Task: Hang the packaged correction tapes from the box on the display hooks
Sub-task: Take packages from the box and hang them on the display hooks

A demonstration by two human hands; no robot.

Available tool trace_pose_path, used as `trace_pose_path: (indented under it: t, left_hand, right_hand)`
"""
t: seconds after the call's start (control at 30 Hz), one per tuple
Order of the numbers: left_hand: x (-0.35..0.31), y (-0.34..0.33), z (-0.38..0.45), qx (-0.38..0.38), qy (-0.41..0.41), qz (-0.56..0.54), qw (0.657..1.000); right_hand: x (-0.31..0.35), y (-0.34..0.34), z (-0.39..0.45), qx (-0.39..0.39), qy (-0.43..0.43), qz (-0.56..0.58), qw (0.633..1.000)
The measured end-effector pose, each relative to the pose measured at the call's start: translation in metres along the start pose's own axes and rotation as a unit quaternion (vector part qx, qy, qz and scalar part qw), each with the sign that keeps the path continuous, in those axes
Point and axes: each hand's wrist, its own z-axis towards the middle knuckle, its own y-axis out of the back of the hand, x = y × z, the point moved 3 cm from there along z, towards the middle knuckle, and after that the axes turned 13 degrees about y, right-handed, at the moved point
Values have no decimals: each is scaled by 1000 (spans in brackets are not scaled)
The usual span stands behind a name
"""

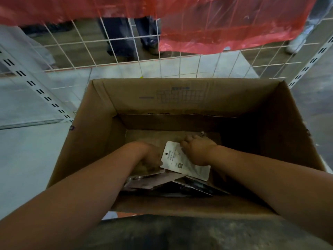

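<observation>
**Both hands deep in a cardboard box of packaged correction tapes**

Open brown cardboard box (100, 112) surrounding both forearms. Beyond the hands, white wire grid panel (126, 51) draped with red plastic sheet (225, 24). Below and nearer than the hands, jumbled pile of dark packages (171, 186) on the box floor. Between the hands, white-backed correction tape package (182, 161), tilted, atop the pile. Right hand (197, 150) resting on that package, fingers bent over its far edge; true grasp impossible to confirm. Left hand (152, 157) at the package's left edge, fingers hidden, grip impossible to tell.
</observation>
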Motion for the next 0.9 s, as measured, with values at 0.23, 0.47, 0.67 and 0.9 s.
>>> trace_pose_path:
  t: [0.23, 0.47, 0.67, 0.9]
  left_hand:
    - [5, -42, -9, 21, -19, -93, 995]
    - [33, -58, -30, -37, -9, -206, 978]
    - [53, -68, -46, -7, 34, -140, 990]
    - [50, -75, -64, 112, 37, -83, 990]
  right_hand:
    - [21, -25, -32, -66, -36, 63, 995]
    - [45, -34, -49, -95, -69, 54, 992]
    - [50, -32, -48, -115, -67, 20, 991]
    - [50, -31, -46, -75, -65, 28, 995]
